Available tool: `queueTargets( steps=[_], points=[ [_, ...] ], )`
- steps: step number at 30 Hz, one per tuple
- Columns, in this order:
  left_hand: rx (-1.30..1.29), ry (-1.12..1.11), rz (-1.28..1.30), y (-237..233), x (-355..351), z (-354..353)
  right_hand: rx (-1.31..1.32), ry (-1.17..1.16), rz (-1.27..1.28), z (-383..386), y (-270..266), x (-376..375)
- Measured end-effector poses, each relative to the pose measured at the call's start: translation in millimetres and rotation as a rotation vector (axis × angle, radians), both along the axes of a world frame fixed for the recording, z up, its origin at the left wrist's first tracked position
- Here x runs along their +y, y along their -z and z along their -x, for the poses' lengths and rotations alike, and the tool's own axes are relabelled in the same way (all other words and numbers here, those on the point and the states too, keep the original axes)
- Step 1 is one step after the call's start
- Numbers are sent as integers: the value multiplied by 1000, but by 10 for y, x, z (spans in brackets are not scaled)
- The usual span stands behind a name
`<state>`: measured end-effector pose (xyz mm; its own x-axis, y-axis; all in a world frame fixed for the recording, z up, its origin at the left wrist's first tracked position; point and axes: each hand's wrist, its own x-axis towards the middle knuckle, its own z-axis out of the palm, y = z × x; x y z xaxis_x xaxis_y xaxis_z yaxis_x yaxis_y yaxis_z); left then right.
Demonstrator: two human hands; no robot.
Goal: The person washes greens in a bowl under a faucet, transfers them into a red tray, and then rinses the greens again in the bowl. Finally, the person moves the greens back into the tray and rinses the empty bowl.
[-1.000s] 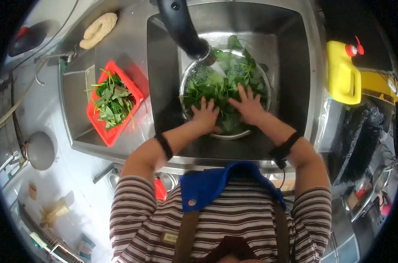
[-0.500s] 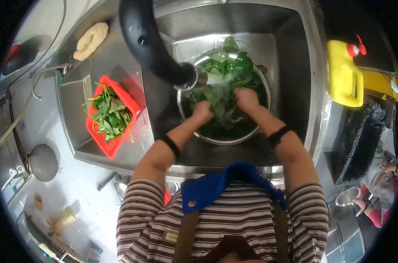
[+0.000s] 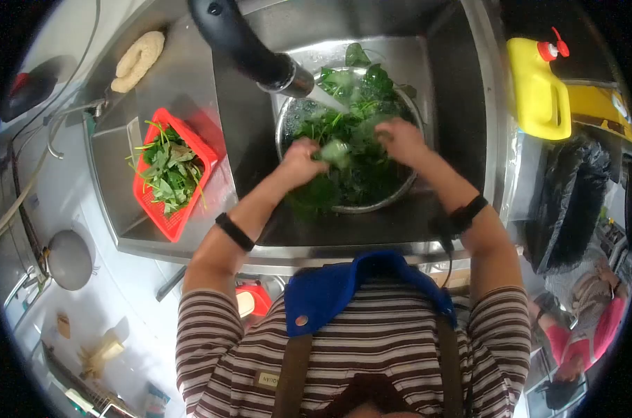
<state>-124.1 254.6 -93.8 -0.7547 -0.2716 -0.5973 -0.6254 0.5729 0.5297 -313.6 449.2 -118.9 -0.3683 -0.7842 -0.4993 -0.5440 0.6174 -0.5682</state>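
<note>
Head view, sink station.

- Both hands are seen over a steel bowl (image 3: 344, 207) set in the sink (image 3: 469, 104).
- The bowl is filled with greens (image 3: 361, 171), wet and dark; its rim shows at the near side and at the left.
- Left hand (image 3: 298, 159): fingers curled, clenched on a clump of the greens. Some leaves hang from it over the bowl's near-left rim.
- Right hand (image 3: 399, 139): fingers bent down and closed on the greens at the bowl's right half.
- A pale folded leaf (image 3: 335, 151) is held between the two hands, touching both.
- Black faucet (image 3: 243, 42) is swung in from the upper left; water (image 3: 328, 101) is seen running from its spout into the far side of the bowl.
- Red basket (image 3: 149, 209) rests on the drainboard left of the sink, well apart from the bowl; loose leaves (image 3: 168, 171) lie in it.
- Yellow jug (image 3: 536, 90) stands upright right of the sink.
- Rolled cloth (image 3: 138, 52) lies at the far-left corner of the counter.
</note>
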Motion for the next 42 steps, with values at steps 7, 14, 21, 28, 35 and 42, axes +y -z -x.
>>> queueTargets(
  steps=[7, 14, 21, 28, 35, 42],
  points=[
    [-83, -767, -487, 848, -276, 437, -899, 950, -54, 271, 990, -414],
    [35, -984, -1147, 1149, -139, 177, -1022, 846, -43, -276, 1502, -549],
    [249, -586, -518, -647, -305, 276, -108, 215, 232, 80, -94, -151],
    [501, -360, 46, -721, -180, 330, 102, 131, 284, 9, -268, -232],
    [174, 185, 443, 158, 255, 165, 365, -275, 110, -171, -14, 54],
    [-310, 778, 388, 721, 521, 332, 148, -562, -245, -347, 648, -83]
  ],
)
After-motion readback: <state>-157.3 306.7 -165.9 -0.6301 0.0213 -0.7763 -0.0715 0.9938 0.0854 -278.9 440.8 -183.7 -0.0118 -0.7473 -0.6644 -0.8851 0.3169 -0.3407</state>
